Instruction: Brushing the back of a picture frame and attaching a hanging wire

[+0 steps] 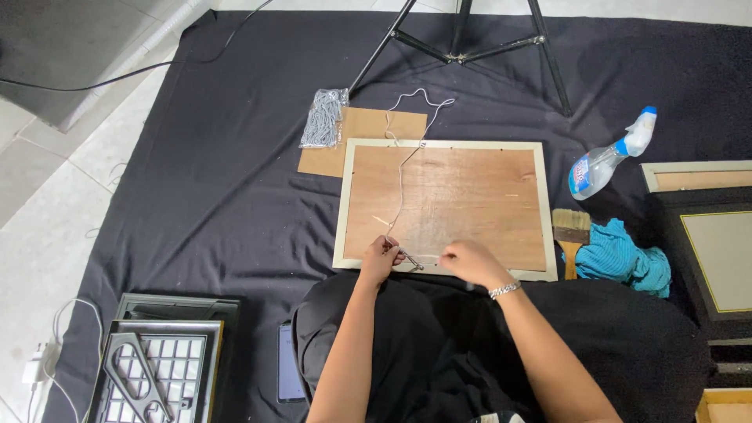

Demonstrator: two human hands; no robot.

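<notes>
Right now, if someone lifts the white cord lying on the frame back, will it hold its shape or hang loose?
The white cord probably hangs loose: it lies in soft curves and a loop. It looks thin, so likely very light. The left hand pinches its near end, so it would likely trail behind.

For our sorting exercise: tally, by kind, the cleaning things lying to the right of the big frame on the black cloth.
Spray bottle: 1
Brush: 1
Blue rag: 1
Total: 3
</notes>
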